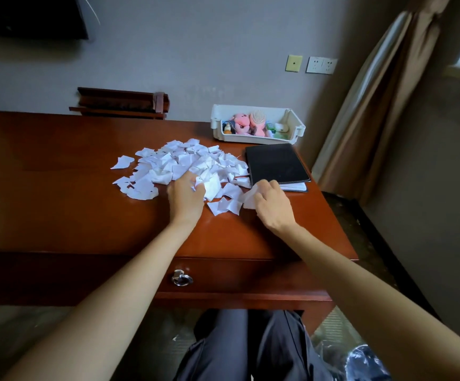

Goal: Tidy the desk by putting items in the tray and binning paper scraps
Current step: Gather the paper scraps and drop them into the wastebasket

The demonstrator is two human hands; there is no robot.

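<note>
A heap of torn white paper scraps covers the middle of the reddish wooden desk. My left hand rests at the heap's near edge with its fingers curled around several scraps. My right hand is to the right, fingers pinched on a white scrap beside the black tablet. A white plastic tray stands at the back right and holds pink plush toys, a hairbrush and small items. A bin with a plastic liner shows at the bottom right, on the floor.
A black tablet lies on a notebook between the tray and the desk's right edge. A wooden rack stands against the wall behind the desk. The drawer with a ring pull is shut. A curtain hangs at the right.
</note>
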